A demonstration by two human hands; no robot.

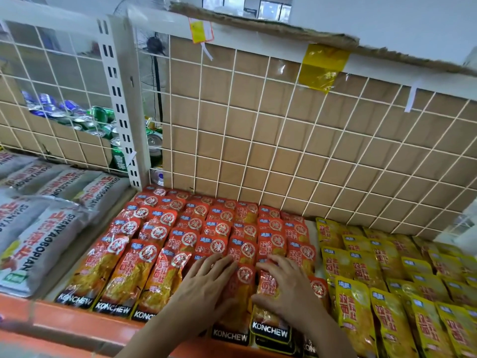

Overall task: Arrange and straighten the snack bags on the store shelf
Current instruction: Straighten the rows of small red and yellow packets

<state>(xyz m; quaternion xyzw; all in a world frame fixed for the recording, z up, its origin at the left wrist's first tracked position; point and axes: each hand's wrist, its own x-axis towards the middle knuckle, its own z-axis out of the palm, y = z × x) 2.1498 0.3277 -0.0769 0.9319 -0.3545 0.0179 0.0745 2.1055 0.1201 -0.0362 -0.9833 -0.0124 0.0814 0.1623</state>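
glossy red snack bags [222, 236] under flat left hand [206, 282], right hand [286, 285]

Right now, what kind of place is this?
Most likely a small grocery shop: a white wire-grid shelf back with a slotted upright, rows of identical red foil snack bags and yellow foil snack bags, stacked drink cans behind.

Shop; wire-backed shelf [284, 151] w/ rows of snack bags [216, 228]
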